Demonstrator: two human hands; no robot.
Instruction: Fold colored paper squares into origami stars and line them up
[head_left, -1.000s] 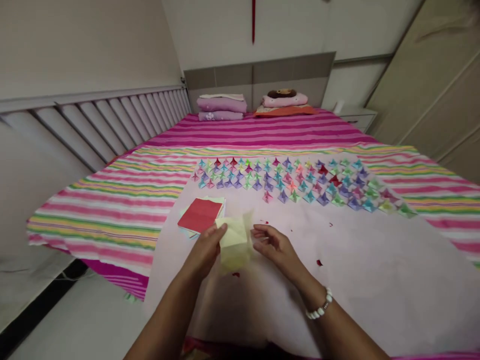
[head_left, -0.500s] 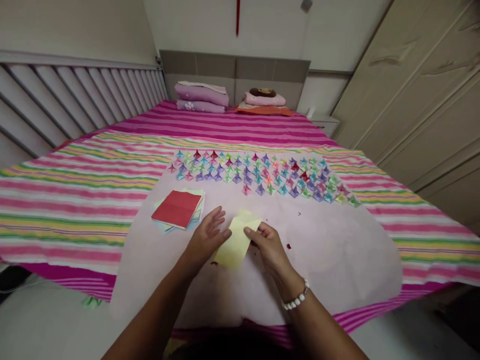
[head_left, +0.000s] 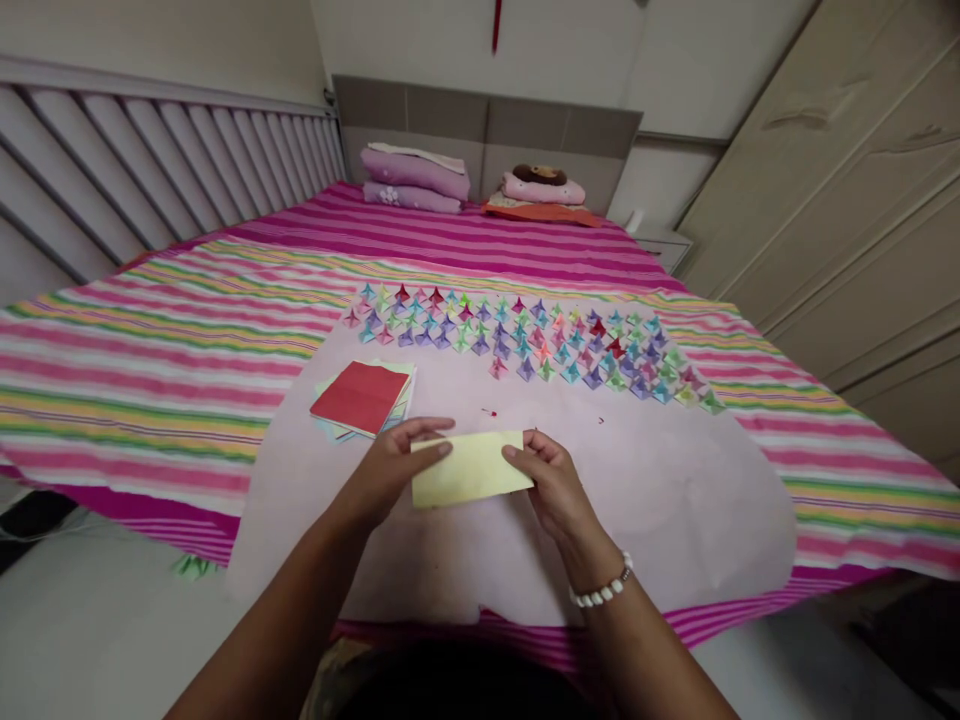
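Observation:
A pale yellow sheet of paper [head_left: 472,472], a wide rectangle that looks folded, is held up between both hands. My left hand [head_left: 401,465] pinches its left end, thumb on the near face and fingers behind. At the right end my right hand [head_left: 551,480], with a white bead bracelet [head_left: 600,592] on the wrist, grips it the same way. Just beyond my left hand lies a stack of square coloured paper [head_left: 362,397], red on top.
Rows of small folded paper pieces [head_left: 525,345] in many colours stand along the far part of the pale board [head_left: 660,500]. Tiny scraps lie near them. The board rests on a striped bedspread [head_left: 150,380]; a green paper piece [head_left: 193,567] lies on the floor.
The yellow paper has turned from slanted to nearly level. My left hand, open beside it before, has closed on its left end. The view has shifted slightly.

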